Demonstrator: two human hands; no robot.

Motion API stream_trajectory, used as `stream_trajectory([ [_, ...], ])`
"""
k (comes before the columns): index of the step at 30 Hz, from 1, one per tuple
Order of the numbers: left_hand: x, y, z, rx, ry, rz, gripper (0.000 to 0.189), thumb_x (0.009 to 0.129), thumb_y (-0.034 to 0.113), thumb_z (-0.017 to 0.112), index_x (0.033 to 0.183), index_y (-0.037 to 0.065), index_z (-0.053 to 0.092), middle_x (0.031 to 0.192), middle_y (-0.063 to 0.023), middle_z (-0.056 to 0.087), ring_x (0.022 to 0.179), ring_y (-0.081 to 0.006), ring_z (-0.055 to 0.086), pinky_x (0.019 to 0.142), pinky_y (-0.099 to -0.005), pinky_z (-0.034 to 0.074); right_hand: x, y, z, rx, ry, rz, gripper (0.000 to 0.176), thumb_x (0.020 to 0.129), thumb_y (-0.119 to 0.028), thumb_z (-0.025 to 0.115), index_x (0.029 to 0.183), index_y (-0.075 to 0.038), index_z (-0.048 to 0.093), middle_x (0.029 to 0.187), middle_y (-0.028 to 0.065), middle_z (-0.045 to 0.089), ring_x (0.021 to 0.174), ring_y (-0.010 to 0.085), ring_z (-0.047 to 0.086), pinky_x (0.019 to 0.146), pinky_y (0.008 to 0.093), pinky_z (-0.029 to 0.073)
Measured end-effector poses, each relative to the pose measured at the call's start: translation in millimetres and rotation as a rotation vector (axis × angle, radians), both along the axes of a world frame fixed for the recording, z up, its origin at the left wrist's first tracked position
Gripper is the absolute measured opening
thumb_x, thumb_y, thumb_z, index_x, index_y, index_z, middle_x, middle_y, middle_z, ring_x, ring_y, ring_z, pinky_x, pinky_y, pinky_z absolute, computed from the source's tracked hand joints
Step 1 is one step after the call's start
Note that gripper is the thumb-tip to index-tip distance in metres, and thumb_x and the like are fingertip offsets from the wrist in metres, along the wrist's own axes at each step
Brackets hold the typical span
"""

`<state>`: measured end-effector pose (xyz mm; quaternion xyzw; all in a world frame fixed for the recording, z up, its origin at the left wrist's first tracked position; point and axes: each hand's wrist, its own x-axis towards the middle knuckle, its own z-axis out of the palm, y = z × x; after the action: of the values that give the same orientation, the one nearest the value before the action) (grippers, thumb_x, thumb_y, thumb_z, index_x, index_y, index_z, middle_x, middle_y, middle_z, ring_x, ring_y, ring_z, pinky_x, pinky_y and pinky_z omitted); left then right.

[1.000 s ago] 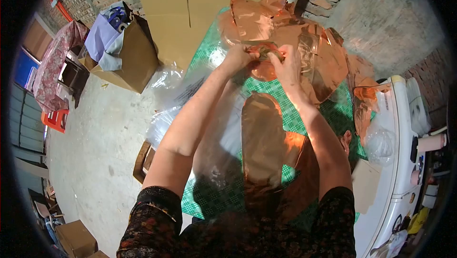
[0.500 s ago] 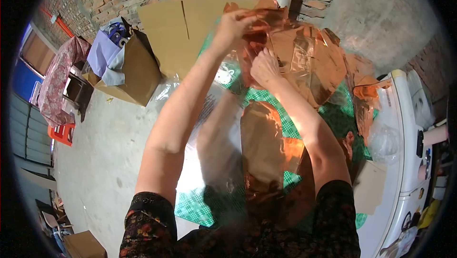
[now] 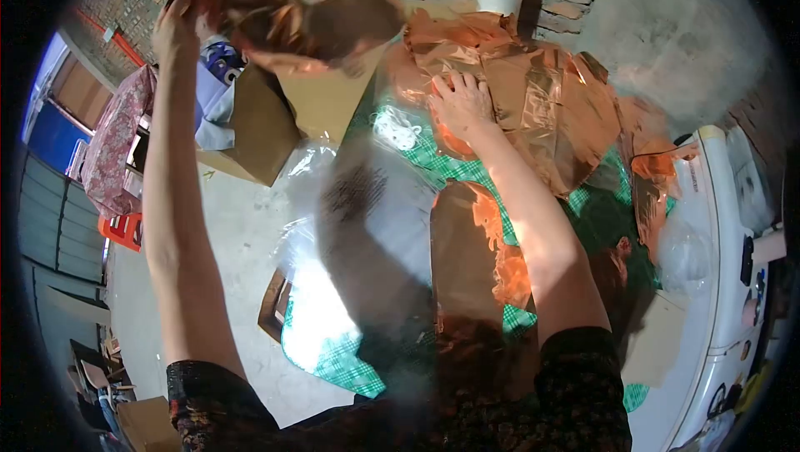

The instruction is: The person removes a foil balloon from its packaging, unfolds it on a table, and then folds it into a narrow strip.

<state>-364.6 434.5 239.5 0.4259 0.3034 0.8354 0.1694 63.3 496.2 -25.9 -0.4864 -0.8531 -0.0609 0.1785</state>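
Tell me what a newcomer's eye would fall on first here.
First, the shiny copper film raised in the left hand at upper left. Next, the crinkled copper pile at upper centre-right, with the right hand on its left part. Then the green plaid cloth beneath it.

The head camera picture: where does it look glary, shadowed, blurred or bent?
In the head view, glare whites out the lower left of the plastic sheet; there too, a dark shadow crosses it; the copper-coloured foil in the left hand is smeared, probably by motion; also in the head view, the white unit bows outward near the rounded black border.
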Motion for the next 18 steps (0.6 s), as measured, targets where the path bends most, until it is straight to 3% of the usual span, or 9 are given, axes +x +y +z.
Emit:
stream_trajectory([
  [3, -83.7, -38.4, -3.2, -0.033, 0.010, 0.116, 0.020, 0.095, 0.001, 0.063, 0.114, -0.003, 0.066, 0.110, -0.0120, 0.070, 0.103, -0.0261, 0.070, 0.091, -0.0354, 0.060, -0.4, 2.1, 0.7, -0.022, -0.002, -0.003, 0.048, 0.103, -0.045, 0.049, 0.143, -0.019, 0.052, 0.147, 0.0121, 0.050, 0.137, 0.0311, 0.043, 0.109, 0.0510, 0.035],
  [4, -88.4, -54.0, -5.7, -0.125, 0.099, 0.089, 0.020, 0.096, 0.002, 0.063, 0.115, -0.004, 0.065, 0.111, -0.0126, 0.070, 0.103, -0.0261, 0.070, 0.092, -0.0358, 0.060, 0.6, 2.8, 8.1, -0.087, 0.001, 0.011, 0.049, 0.103, -0.045, 0.050, 0.143, -0.018, 0.052, 0.149, 0.0127, 0.048, 0.138, 0.0323, 0.042, 0.109, 0.0527, 0.036],
  [6, -82.9, -90.1, -13.5, -0.266, 0.232, 0.042, 0.021, 0.099, 0.006, 0.061, 0.116, -0.005, 0.064, 0.113, -0.0135, 0.070, 0.103, -0.0250, 0.071, 0.094, -0.0352, 0.059, 2.1, 3.5, 4.1, 0.058, 0.054, 0.022, 0.049, 0.103, -0.044, 0.050, 0.144, -0.017, 0.051, 0.149, 0.0124, 0.048, 0.137, 0.0338, 0.043, 0.110, 0.0548, 0.036],
  [8, -56.5, -107.0, -25.5, -0.376, 0.381, 0.048, 0.025, 0.100, 0.009, 0.061, 0.121, -0.005, 0.066, 0.115, -0.0129, 0.072, 0.103, -0.0226, 0.071, 0.093, -0.0318, 0.058, -3.3, -5.3, 10.6, 0.172, 0.178, 0.053, 0.049, 0.103, -0.043, 0.050, 0.144, -0.016, 0.052, 0.149, 0.0140, 0.050, 0.138, 0.0363, 0.043, 0.114, 0.0537, 0.034],
  [9, -18.9, -124.8, -27.6, -0.343, 0.368, -0.019, 0.028, 0.100, 0.010, 0.061, 0.124, -0.003, 0.068, 0.115, -0.0109, 0.073, 0.104, -0.0197, 0.071, 0.093, -0.0304, 0.055, -4.7, -13.8, 20.0, 0.110, 0.205, 0.108, 0.049, 0.103, -0.042, 0.050, 0.144, -0.015, 0.053, 0.149, 0.0146, 0.050, 0.139, 0.0359, 0.043, 0.114, 0.0521, 0.034],
  [11, 16.0, -139.3, -22.7, -0.413, 0.607, 0.031, 0.029, 0.100, 0.009, 0.062, 0.126, -0.002, 0.068, 0.114, -0.0096, 0.074, 0.106, -0.0168, 0.070, 0.096, -0.0288, 0.053, -6.2, -35.9, 43.8, -0.020, 0.257, 0.214, 0.048, 0.103, -0.041, 0.051, 0.142, -0.014, 0.054, 0.148, 0.0156, 0.052, 0.139, 0.0353, 0.043, 0.115, 0.0490, 0.034],
  [14, 78.4, -172.3, 4.1, -0.394, 0.740, -0.119, 0.026, 0.099, 0.008, 0.061, 0.121, -0.002, 0.070, 0.110, -0.0078, 0.075, 0.105, -0.0136, 0.069, 0.097, -0.0282, 0.052, 1.4, -55.7, 53.8, -0.107, 0.200, 0.347, 0.048, 0.103, -0.041, 0.052, 0.139, -0.009, 0.057, 0.144, 0.0167, 0.053, 0.134, 0.0327, 0.048, 0.114, 0.0511, 0.033],
  [17, 114.3, -200.5, 27.6, -0.174, 0.838, -0.322, 0.026, 0.095, 0.010, 0.064, 0.118, -0.001, 0.070, 0.109, -0.0065, 0.074, 0.105, -0.0146, 0.068, 0.096, -0.0285, 0.051, 1.3, -97.7, 107.2, -0.596, 0.486, 0.129, 0.051, 0.107, -0.044, 0.045, 0.138, -0.006, 0.059, 0.143, 0.0172, 0.056, 0.130, 0.0325, 0.054, 0.112, 0.0478, 0.038],
  [18, 121.5, -208.0, 32.0, -0.133, 0.852, -0.386, 0.028, 0.095, 0.017, 0.067, 0.116, -0.002, 0.069, 0.116, -0.0108, 0.071, 0.110, -0.0207, 0.066, 0.100, -0.0334, 0.049, 18.7, -68.3, 82.4, -0.435, 0.552, 0.428, 0.062, 0.109, -0.052, 0.036, 0.137, -0.002, 0.059, 0.141, 0.0162, 0.059, 0.130, 0.0314, 0.056, 0.111, 0.0445, 0.041],
])
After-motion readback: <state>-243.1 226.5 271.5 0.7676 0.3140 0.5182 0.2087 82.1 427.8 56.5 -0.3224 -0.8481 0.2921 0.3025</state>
